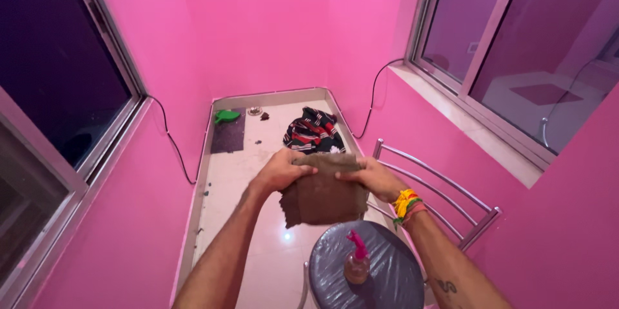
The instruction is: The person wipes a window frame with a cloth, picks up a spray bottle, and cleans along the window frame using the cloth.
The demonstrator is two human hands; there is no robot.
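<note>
A brown cloth (325,196) hangs folded in front of me, held up by its top edge with both hands. My left hand (278,170) grips the upper left corner and my right hand (373,179) grips the upper right; the right wrist wears yellow and orange threads. Below the cloth stands a metal chair with a round dark grey seat (380,277). On the seat sits a small brown bottle with a pink top (356,260).
A narrow pink-walled room with a pale tiled floor (258,173). A heap of black, red and white clothes (313,131) lies at the far end, beside a dark mat (229,136) with a green object (225,115). Windows line both sides; black cables run down the walls.
</note>
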